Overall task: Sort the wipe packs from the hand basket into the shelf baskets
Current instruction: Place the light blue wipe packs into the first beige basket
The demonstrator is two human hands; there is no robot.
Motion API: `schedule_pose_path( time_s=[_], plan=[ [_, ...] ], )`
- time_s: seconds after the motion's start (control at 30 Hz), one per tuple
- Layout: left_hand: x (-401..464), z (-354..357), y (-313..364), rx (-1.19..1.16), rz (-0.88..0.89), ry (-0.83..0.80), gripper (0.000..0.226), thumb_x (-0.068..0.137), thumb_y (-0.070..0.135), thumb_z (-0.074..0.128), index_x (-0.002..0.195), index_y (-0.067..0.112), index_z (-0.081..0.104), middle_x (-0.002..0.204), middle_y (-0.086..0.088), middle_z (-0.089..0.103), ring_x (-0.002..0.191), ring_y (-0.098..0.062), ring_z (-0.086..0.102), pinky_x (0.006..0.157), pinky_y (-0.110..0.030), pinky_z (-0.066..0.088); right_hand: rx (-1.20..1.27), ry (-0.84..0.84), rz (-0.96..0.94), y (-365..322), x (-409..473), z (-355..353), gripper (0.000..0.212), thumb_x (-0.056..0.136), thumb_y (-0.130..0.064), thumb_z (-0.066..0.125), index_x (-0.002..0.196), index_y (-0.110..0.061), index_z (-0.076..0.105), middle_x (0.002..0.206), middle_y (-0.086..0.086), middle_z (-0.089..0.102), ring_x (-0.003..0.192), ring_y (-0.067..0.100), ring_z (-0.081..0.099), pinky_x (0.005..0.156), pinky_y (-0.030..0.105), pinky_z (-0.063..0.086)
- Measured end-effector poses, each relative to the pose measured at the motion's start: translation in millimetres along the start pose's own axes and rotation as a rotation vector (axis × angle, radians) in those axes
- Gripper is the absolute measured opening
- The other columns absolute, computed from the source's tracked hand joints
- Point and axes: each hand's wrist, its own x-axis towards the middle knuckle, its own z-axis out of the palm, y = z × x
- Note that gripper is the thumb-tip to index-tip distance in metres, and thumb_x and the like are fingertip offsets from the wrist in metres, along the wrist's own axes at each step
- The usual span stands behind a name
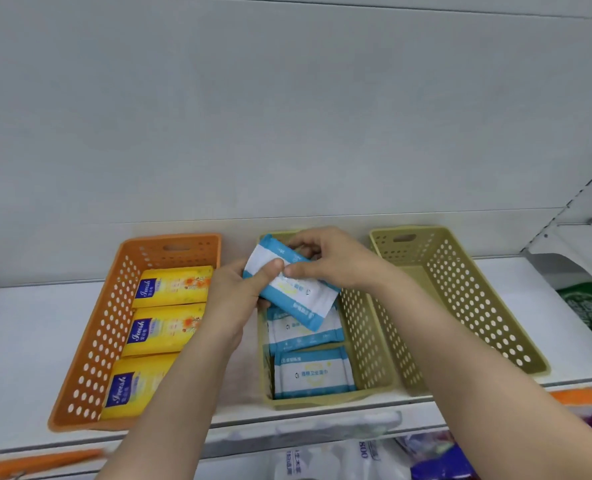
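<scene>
Orange basket (90,344), shelf's left end: three yellow packs (171,287), filed. Middle basket (363,344): two blue packs (313,374) lying flat. Both hands, left hand (234,299) and right hand (332,259), pinch another blue pack (296,292) above it. Right basket (460,296): no packs visible. Hand basket out of view; remainder unknown.

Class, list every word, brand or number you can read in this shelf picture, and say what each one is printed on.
"Iwish": on the blue label of each of the three yellow wipe packs in the orange perforated plastic basket.
"800": on a white plastic bag below the shelf.
Chinese characters: on the blue-and-white wipe packs in the middle olive perforated basket, too blurred to give surely.
Print on the blue-and-white pack both hands hold: blurred.
Green package at right: unreadable.
</scene>
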Motion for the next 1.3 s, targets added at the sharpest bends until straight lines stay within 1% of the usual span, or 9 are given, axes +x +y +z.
schedule_pose_path(
  time_s=[0.1,0.2,0.3,0.37,0.5,0.6,0.77,1.03,1.3],
  plan=[
    [-1,2,3,-0.127,-0.033,-0.012,0.034,0.079,0.029,0.078,0.104,0.012,0.065,0.090,-0.005,0.076,0.082,-0.019,0.073,0.062,-0.027,0.057,0.465,0.207,0.137,4,-4,11,0.017,0.085,-0.016,0.076,0.100,-0.011,0.069,0.095,0.012,0.073,0.082,0.022,0.069,0.077,0.038,0.057],
    [-4,3,2,-0.093,-0.041,-0.030,0.027,0.079,0.022,0.078,0.099,0.010,0.063,0.089,-0.007,0.076,0.081,-0.021,0.074,0.061,-0.026,0.056,0.767,0.186,0.269,12,-11,18,0.016,0.087,-0.013,0.073,0.100,-0.008,0.065,0.106,0.015,0.073,0.088,0.024,0.073,0.078,0.039,0.061],
    [-8,1,1,-0.024,0.015,0.036,0.015,0.081,0.016,0.077,0.091,0.015,0.067,0.088,-0.008,0.075,0.076,-0.017,0.071,0.061,-0.027,0.053,0.333,0.337,0.265,16,-15,11,0.045,0.078,-0.025,0.083,0.111,-0.016,0.054,0.114,0.003,0.067,0.098,0.016,0.067,0.085,0.034,0.057],
    [-9,-4,3,0.040,0.048,0.035,0.012,0.080,0.019,0.079,0.090,0.017,0.073,0.087,-0.004,0.074,0.075,-0.014,0.070,0.060,-0.026,0.052,0.006,0.448,0.060,14,-18,0,0.069,0.072,-0.032,0.084,0.129,-0.026,0.045,0.126,-0.010,0.056,0.116,0.006,0.054,0.097,0.026,0.045],
    [-15,-1,8,0.056,0.059,-0.050,0.009,0.076,0.023,0.081,0.084,0.021,0.076,0.079,-0.001,0.075,0.069,-0.013,0.071,0.055,-0.022,0.053,-0.173,0.057,-0.152,7,-23,-8,0.045,0.074,-0.034,0.082,0.116,-0.033,0.064,0.110,-0.020,0.066,0.100,-0.013,0.056,0.080,0.002,0.040],
    [-21,0,-1,0.195,0.128,0.046,0.016,0.081,0.025,0.078,0.096,0.023,0.073,0.089,0.003,0.075,0.084,-0.012,0.070,0.066,-0.024,0.053,-0.262,-0.001,-0.061,15,-25,-7,0.022,0.076,-0.035,0.082,0.094,-0.029,0.072,0.087,-0.017,0.069,0.079,-0.005,0.061,0.070,0.014,0.046],
    [-39,2,-33,0.494,0.133,0.085,0.048,0.093,0.034,0.063,0.138,0.026,0.047,0.135,0.012,0.052,0.120,-0.008,0.051,0.095,-0.032,0.048,-0.600,-0.046,0.097,40,-33,2,0.031,0.077,-0.042,0.079,0.103,-0.026,0.071,0.100,-0.007,0.068,0.089,0.014,0.060,0.080,0.032,0.051],
    [-52,11,-53,0.435,0.067,0.095,0.051,0.103,0.025,0.044,0.151,0.026,0.029,0.119,0.018,0.042,0.078,0.041,0.037,0.055,0.008,0.032,-0.644,-0.326,0.117,56,-39,53,0.037,0.082,-0.043,0.075,0.114,-0.025,0.069,0.115,-0.004,0.066,0.104,0.017,0.060,0.083,0.031,0.049],
    [-49,13,-61,0.357,0.085,0.141,0.046,0.103,0.020,0.044,0.148,0.026,0.036,0.113,0.020,0.048,0.082,0.039,0.041,0.054,0.006,0.036,-0.902,-0.206,0.144,70,-42,72,0.043,0.075,-0.050,0.077,0.104,-0.020,0.064,0.102,0.002,0.064,0.095,0.024,0.061,0.067,0.032,0.046]
  ],
)
